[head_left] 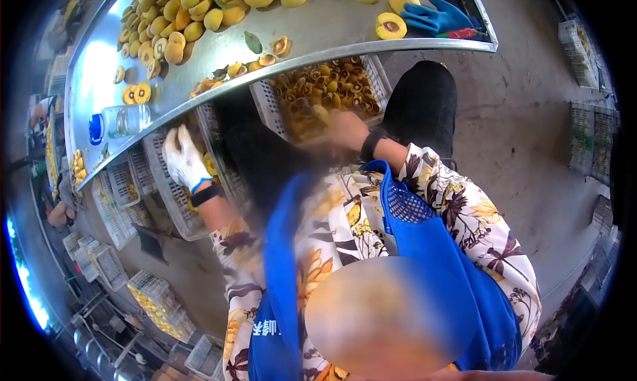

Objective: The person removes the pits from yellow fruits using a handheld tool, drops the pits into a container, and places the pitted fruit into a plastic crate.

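My left hand point(182, 160), in a white glove, is over a white plastic crate point(190, 229) below the table edge, fingers stretched out and nothing visible in them. Some yellow fruit shows inside that crate. My right hand point(348, 131), bare and smeared by motion, is over another crate point(380, 82), filled with cut peach pieces point(332, 82) with brown hollows. A blurred yellowish shape point(322, 114) lies at its fingertips; whether it is held cannot be made out. Whole yellow peaches point(192, 9) are heaped on the metal table, with cut halves point(138, 93) nearer its edge.
The metal table point(219, 49) has a raised rim along its near side. A clear bottle with a blue cap point(126, 122) lies at left. Blue gloves point(434, 17) and a red-handled tool point(459, 33) lie at the right corner. Stacked crates point(159, 301) stand on the floor.
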Demonstrator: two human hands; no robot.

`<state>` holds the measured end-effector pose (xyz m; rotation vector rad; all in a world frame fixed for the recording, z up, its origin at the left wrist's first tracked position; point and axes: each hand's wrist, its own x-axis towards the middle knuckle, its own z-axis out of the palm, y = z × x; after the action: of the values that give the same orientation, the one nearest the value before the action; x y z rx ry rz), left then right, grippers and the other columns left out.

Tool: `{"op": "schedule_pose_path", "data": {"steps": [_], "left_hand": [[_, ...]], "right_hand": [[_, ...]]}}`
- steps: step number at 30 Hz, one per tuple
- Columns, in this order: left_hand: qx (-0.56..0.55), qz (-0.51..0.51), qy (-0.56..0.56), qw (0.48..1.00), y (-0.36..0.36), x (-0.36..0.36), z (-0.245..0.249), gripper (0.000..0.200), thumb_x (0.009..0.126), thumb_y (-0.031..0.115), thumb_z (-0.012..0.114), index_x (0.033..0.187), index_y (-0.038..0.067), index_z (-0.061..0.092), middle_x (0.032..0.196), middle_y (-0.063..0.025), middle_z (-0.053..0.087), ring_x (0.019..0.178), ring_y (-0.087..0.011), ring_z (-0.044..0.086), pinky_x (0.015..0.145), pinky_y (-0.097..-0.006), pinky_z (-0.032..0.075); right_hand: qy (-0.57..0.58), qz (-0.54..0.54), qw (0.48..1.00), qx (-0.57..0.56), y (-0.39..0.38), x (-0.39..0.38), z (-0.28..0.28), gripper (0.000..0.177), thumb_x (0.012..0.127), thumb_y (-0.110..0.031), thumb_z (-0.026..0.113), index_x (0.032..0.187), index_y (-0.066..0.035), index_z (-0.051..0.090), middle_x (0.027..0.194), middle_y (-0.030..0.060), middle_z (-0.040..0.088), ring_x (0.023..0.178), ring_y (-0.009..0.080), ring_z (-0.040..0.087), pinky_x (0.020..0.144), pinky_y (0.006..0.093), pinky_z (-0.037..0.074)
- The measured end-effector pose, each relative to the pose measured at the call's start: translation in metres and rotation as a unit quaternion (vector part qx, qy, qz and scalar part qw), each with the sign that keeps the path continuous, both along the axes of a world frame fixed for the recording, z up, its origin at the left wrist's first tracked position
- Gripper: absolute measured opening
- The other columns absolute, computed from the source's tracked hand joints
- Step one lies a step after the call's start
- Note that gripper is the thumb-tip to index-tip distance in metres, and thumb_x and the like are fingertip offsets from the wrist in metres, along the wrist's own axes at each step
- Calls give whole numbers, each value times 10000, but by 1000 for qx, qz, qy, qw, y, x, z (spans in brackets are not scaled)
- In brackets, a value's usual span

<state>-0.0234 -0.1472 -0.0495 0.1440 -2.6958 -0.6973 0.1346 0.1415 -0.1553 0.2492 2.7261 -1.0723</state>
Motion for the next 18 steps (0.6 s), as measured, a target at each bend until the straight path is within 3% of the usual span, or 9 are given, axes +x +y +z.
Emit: {"op": "schedule_pose_path", "data": {"steps": [3,4,5,7,10,11,13,16,18], "left_hand": [[5,-185,33,982,85,-6,20,366,829,366,605,1101,124,641,1161,-154,596,1038,-307,571,876,-384,460],[72,-185,-43,979,135,-3,39,348,804,367,627,1070,145,649,1127,-141,608,1032,-303,574,851,-394,476],[-9,-374,140,917,169,-5,33,364,787,383,622,1053,134,646,1108,-143,604,1029,-308,575,852,-402,473],[21,-416,34,908,258,7,38,406,795,412,593,1131,185,611,1085,-152,600,1021,-308,581,858,-412,462],[-131,-478,-112,861,343,22,37,486,802,504,519,1184,208,578,1122,-172,582,1047,-323,573,879,-414,460],[-129,-499,-145,845,364,25,30,495,801,513,515,1182,203,583,1140,-168,583,1058,-320,569,890,-413,457],[-145,-533,-178,814,397,10,-8,503,792,528,518,1155,191,609,1165,-137,597,1074,-303,568,911,-400,451],[-150,-549,-244,785,401,7,14,486,743,463,660,1120,157,634,1166,-130,602,1106,-261,559,930,-357,454],[-127,-482,-256,828,406,2,6,499,708,397,704,1126,134,633,1178,-123,597,1109,-264,557,944,-351,444]], "right_hand": [[-63,-52,996,-48,7,-3,15,326,800,-232,598,975,40,556,824,226,634,785,378,620,730,426,488],[-62,-61,995,-52,9,-3,21,323,804,-233,594,970,41,556,831,225,635,781,374,623,729,428,489],[-61,-70,994,-56,12,-2,26,321,807,-235,589,965,43,557,837,225,636,777,370,626,729,429,490],[-25,-103,993,-57,17,5,40,282,827,-229,561,861,50,586,817,226,629,735,369,619,699,431,492],[66,174,956,228,20,11,20,293,839,-221,540,729,45,598,793,232,616,706,373,601,675,434,486],[29,36,997,57,23,18,42,337,850,-211,516,626,29,591,773,238,602,697,375,587,657,432,476],[77,1,997,17,24,29,-7,283,828,-242,578,781,37,584,789,251,602,745,382,594,682,443,468],[73,-87,990,-80,28,33,-34,316,804,-257,625,890,39,555,801,254,605,766,390,597,697,445,466],[26,-106,991,-73,38,37,-12,323,798,-257,634,908,35,550,803,249,609,765,387,600,697,442,467]]}}
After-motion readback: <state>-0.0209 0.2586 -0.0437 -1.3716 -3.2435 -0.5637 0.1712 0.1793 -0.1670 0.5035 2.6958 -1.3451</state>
